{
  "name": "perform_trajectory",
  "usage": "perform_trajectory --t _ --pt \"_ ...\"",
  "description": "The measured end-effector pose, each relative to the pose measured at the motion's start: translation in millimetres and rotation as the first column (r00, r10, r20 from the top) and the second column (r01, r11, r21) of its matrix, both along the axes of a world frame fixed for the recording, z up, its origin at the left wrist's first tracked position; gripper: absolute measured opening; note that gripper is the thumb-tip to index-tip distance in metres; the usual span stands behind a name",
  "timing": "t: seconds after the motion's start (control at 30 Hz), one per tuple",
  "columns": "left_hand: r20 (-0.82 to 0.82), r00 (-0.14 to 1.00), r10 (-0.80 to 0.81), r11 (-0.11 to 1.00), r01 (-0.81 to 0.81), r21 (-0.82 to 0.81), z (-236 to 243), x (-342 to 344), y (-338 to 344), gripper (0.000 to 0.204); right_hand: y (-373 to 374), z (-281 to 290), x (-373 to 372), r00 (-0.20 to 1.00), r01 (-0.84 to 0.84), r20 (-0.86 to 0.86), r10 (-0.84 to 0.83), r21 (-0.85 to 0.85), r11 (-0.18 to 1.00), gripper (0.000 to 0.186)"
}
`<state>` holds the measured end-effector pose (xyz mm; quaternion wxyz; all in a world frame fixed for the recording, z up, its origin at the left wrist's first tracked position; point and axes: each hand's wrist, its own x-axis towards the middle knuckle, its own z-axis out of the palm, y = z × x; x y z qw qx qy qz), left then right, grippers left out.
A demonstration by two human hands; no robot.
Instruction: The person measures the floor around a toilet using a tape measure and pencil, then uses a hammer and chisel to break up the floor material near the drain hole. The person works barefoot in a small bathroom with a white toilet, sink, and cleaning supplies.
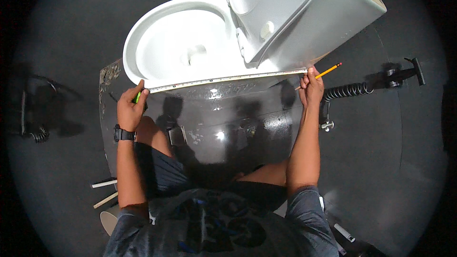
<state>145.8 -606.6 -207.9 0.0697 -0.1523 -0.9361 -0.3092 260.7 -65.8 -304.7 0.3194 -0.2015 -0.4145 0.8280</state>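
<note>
A tape measure [209, 81] is stretched out along the near side of a white toilet [129, 47], from the front of its bowl to its rear base. My left hand [129, 108], with a black watch at the wrist, grips the green-edged tape case by the bowl's front rim. At the other end my right hand [312, 90] pinches the tip of the blade near the toilet's back. That same hand also holds a yellow pencil [328, 71] with a pink eraser, slanting up to the right. The toilet's lid and seat [266, 14] are raised against the tank.
To the right lies a black coiled hose [350, 90] with a metal fitting [327, 126]. A small rectangular object [177, 135] rests on the wet, shiny dark floor [219, 147] before my knees. Handled tools [105, 200] and a beige round container [108, 221] sit at lower left.
</note>
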Motion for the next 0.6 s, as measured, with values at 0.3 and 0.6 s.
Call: perform_trajectory --t 0.3,0.6 --pt "-0.043 0.999 -0.011 1.000 0.011 0.002 -5.7 -0.7 -0.4 0.036 2.5 -4.1 -0.3 1.000 0.007 -0.012 -0.007 -0.007 1.000 0.025" --pt "-0.082 0.997 -0.007 1.000 0.009 0.020 -9.4 0.3 1.5 0.035 6.7 -5.6 0.3 0.999 -0.025 -0.039 0.025 -0.017 1.000 0.010"
